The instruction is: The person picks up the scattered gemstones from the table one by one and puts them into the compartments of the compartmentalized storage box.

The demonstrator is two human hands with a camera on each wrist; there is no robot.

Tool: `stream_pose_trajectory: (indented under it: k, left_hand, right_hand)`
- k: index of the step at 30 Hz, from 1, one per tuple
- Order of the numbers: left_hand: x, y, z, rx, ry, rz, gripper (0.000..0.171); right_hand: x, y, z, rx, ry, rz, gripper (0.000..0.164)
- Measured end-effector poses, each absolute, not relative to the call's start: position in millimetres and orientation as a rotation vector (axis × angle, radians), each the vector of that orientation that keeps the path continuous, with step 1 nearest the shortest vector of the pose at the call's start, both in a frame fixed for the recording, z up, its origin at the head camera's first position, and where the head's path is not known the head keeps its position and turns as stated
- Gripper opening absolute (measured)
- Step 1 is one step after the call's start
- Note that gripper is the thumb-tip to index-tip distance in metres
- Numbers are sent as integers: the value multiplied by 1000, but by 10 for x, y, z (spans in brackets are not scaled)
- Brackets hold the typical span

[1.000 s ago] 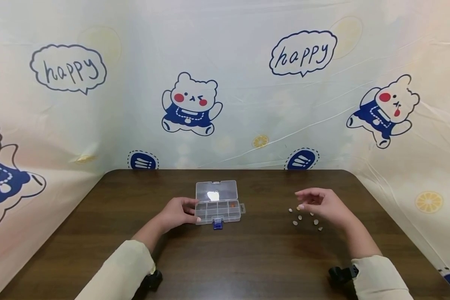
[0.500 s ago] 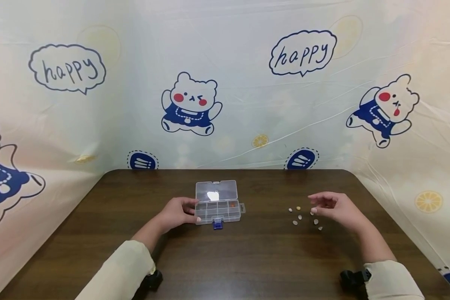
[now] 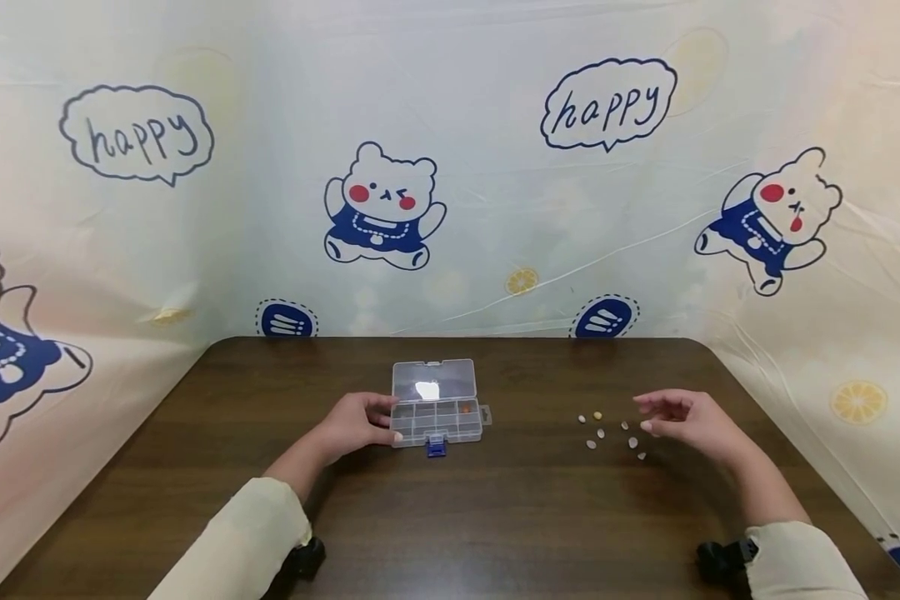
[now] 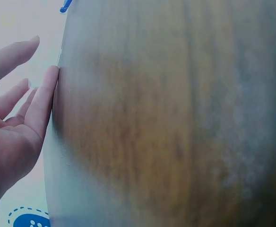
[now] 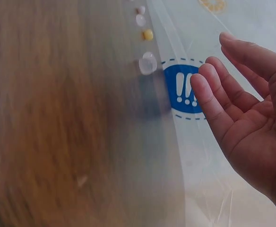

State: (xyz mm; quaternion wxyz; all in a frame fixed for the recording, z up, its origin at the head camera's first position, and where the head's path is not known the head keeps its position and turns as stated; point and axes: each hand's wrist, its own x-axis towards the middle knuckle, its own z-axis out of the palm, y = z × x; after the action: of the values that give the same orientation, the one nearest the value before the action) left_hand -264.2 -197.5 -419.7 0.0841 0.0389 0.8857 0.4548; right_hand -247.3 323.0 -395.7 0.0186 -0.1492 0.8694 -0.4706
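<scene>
Your right hand (image 3: 693,423) has drawn toward the right of the frame since a second ago, off the yellow piece (image 3: 597,415), and now hovers just right of the pale pieces (image 3: 633,442). Its fingers bend loosely, with the thumb apart from them and nothing between, as the right wrist view shows. Your left hand (image 3: 352,429) stays where it was, at center left, gripping the left end of the clear plastic box (image 3: 423,436) between thumb and fingers.

That box sits near the middle of the frame with its lid (image 3: 450,379) raised behind it and its blue clasp (image 3: 436,448) hanging at the front. You have an orange bit (image 3: 466,409) in the rightmost compartment of the back row. Six pale pieces and the yellow one lie scattered right of center.

Your cream sleeves (image 3: 240,537) enter at the lower left and lower right, over the brown table (image 3: 525,508). Across the upper frame hangs a pale curtain (image 3: 487,192) printed with bears and "happy" bubbles.
</scene>
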Motion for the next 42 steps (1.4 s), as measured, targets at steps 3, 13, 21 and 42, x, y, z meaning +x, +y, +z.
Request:
stream_pose_trajectory:
  k: [3,13,21,42]
  left_hand:
    - [-2643,-1968,-4189,112,2640,1360,64]
    - [-2631,-1970,-4203,95,2633,1367,63]
    - [-2608,-1969,-4202,94,2639,1360,63]
    - [-2633,-1979,-4185,117,2635,1369,63]
  right_hand:
    - [-2475,3276,-3977,-449,2702,-1453,46]
    - [-2510,3355,-4007,-414,2651,-1389,48]
    - [-2551,3385,-4055,-517,2565,-1338,41]
    - [-2594,3358,-4102,-652,2471,-1239,25]
